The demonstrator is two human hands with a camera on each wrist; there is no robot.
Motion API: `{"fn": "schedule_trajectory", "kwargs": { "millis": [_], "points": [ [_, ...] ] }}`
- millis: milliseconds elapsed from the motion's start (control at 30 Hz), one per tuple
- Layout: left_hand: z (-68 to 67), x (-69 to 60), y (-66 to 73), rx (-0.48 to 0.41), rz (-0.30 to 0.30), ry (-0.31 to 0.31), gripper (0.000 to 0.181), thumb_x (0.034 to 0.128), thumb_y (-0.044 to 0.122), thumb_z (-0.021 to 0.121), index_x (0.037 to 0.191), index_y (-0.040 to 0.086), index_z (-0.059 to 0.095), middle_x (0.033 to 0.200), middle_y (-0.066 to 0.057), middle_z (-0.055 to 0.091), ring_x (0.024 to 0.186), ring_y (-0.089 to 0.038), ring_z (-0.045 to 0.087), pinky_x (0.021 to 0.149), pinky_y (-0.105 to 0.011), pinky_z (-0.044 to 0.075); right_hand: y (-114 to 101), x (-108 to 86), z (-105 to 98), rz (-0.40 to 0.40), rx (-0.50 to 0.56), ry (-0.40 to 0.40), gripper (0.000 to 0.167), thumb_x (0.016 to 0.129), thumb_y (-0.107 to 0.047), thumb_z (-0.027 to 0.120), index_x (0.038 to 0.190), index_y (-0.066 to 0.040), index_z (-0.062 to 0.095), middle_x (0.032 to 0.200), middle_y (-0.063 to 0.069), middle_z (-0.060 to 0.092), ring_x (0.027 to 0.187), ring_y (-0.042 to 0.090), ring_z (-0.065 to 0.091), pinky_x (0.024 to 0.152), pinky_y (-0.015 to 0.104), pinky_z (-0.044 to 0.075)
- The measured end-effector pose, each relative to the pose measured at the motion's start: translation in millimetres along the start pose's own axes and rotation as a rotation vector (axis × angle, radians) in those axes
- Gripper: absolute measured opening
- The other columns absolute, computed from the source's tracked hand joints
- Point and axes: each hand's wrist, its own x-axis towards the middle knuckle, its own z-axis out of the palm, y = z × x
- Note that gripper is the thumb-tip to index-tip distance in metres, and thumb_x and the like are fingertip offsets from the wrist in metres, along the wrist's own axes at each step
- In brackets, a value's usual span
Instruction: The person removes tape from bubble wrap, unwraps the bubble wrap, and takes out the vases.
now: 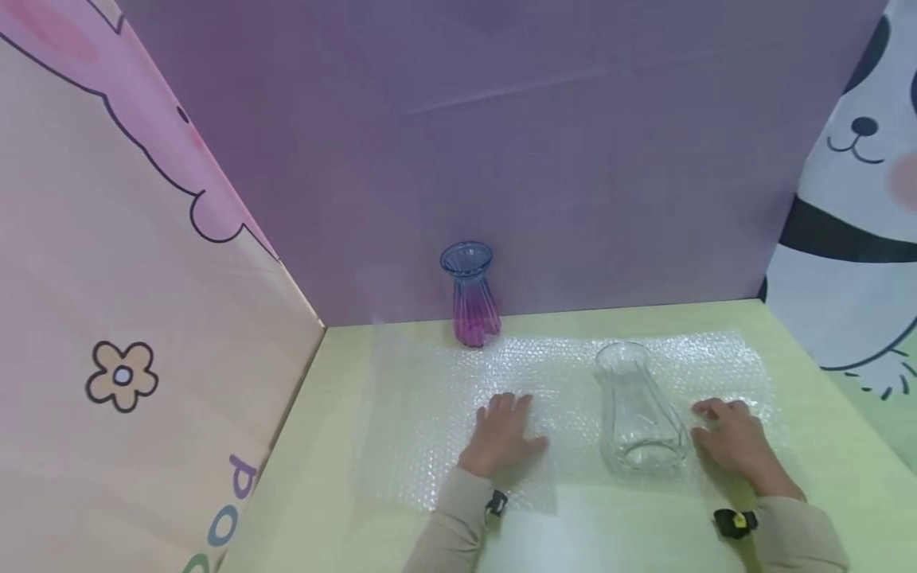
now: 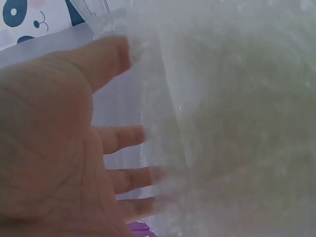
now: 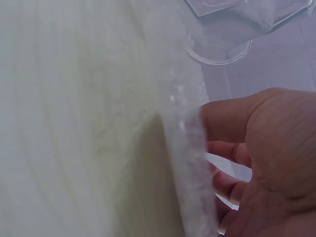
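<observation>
A clear glass vase (image 1: pixel 641 406) is on the bubble wrap (image 1: pixel 415 446), its rim toward the back and its wider base nearer me. Left of that vase, my left hand (image 1: pixel 501 438) rests on the wrap with fingers spread. In the left wrist view the fingertips (image 2: pixel 129 133) touch the plastic sheet (image 2: pixel 237 123). Just right of the vase, without gripping it, my right hand (image 1: pixel 738 442) has loosely bent fingers at the wrap's right part. In the right wrist view its thumb meets the wrap's edge (image 3: pixel 182 148); the other fingertips are partly hidden behind it.
A blue-to-purple glass vase (image 1: pixel 475 306) stands upright at the wrap's back edge, near the purple back wall (image 1: pixel 537 183). The pale yellow-green table (image 1: pixel 315 477) meets a printed left wall (image 1: pixel 143 278) and a panda-print panel (image 1: pixel 852 263) on the right.
</observation>
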Motion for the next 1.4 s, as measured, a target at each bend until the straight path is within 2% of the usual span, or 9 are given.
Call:
{"fn": "schedule_trajectory", "kwargs": {
  "millis": [333, 533, 800, 933, 1067, 1233, 1400],
  "points": [
    [0.0, -2.8, 1.3, -0.003, -0.013, -0.030, 0.085, 0.0858, 0.059, 0.072, 0.154, 0.016, 0.042, 0.149, -0.017, 0.048, 0.141, -0.038, 0.043, 0.114, -0.066, 0.037, -2.8, -2.3, -0.8, -0.009, -0.007, 0.011, 0.037, 0.092, -0.015, 0.066, 0.120, 0.008, 0.059, 0.108, 0.033, 0.058, 0.099, 0.050, 0.053, 0.080, 0.061, 0.044],
    [-0.1, -5.2, 2.7, 0.019, -0.013, -0.018, 0.088, 0.0804, 0.056, 0.077, 0.152, 0.017, 0.043, 0.146, -0.016, 0.049, 0.139, -0.037, 0.044, 0.113, -0.067, 0.039, -2.2, -3.0, -0.4, -0.014, -0.015, 0.010, 0.037, 0.090, -0.014, 0.068, 0.119, 0.008, 0.060, 0.106, 0.032, 0.058, 0.096, 0.048, 0.055, 0.077, 0.059, 0.046],
    [0.0, -10.0, 6.4, 0.019, -0.040, -0.037, 0.089, 0.0780, 0.052, 0.077, 0.153, 0.021, 0.042, 0.150, -0.015, 0.046, 0.143, -0.037, 0.039, 0.115, -0.069, 0.035, -0.4, -2.8, -1.5, 0.010, -0.001, -0.036, 0.040, 0.090, -0.016, 0.068, 0.121, 0.008, 0.058, 0.110, 0.034, 0.054, 0.095, 0.048, 0.056, 0.077, 0.061, 0.049],
    [0.8, -9.6, 7.0, 0.007, -0.050, -0.056, 0.090, 0.0784, 0.052, 0.077, 0.155, 0.023, 0.041, 0.154, -0.016, 0.042, 0.146, -0.038, 0.036, 0.116, -0.070, 0.031, -0.3, -1.8, -3.5, -0.002, -0.005, -0.049, 0.041, 0.089, -0.016, 0.069, 0.120, 0.008, 0.058, 0.109, 0.035, 0.054, 0.093, 0.048, 0.057, 0.077, 0.063, 0.050],
    [1.4, -7.5, 5.8, 0.012, -0.044, -0.057, 0.090, 0.0771, 0.052, 0.079, 0.154, 0.025, 0.042, 0.153, -0.016, 0.044, 0.144, -0.038, 0.038, 0.115, -0.071, 0.033, -2.5, 1.5, -6.8, -0.007, -0.013, -0.072, 0.040, 0.090, -0.016, 0.068, 0.119, 0.010, 0.058, 0.106, 0.036, 0.055, 0.091, 0.048, 0.058, 0.077, 0.063, 0.051],
    [3.0, -5.3, 4.1, 0.029, -0.039, -0.045, 0.090, 0.0748, 0.053, 0.080, 0.151, 0.022, 0.045, 0.150, -0.016, 0.046, 0.140, -0.038, 0.041, 0.112, -0.069, 0.037, -7.2, 8.8, -15.2, -0.005, -0.026, -0.142, 0.041, 0.095, -0.020, 0.065, 0.118, 0.013, 0.058, 0.103, 0.036, 0.058, 0.091, 0.047, 0.060, 0.078, 0.061, 0.052],
    [6.5, -3.0, 1.8, 0.041, -0.046, -0.033, 0.091, 0.0732, 0.056, 0.080, 0.151, 0.021, 0.047, 0.150, -0.014, 0.047, 0.139, -0.036, 0.042, 0.110, -0.065, 0.040, -12.8, 16.2, -23.8, 0.008, -0.007, -0.185, 0.046, 0.100, -0.025, 0.060, 0.122, 0.016, 0.055, 0.109, 0.040, 0.059, 0.097, 0.050, 0.061, 0.080, 0.061, 0.053]
  ]
}}
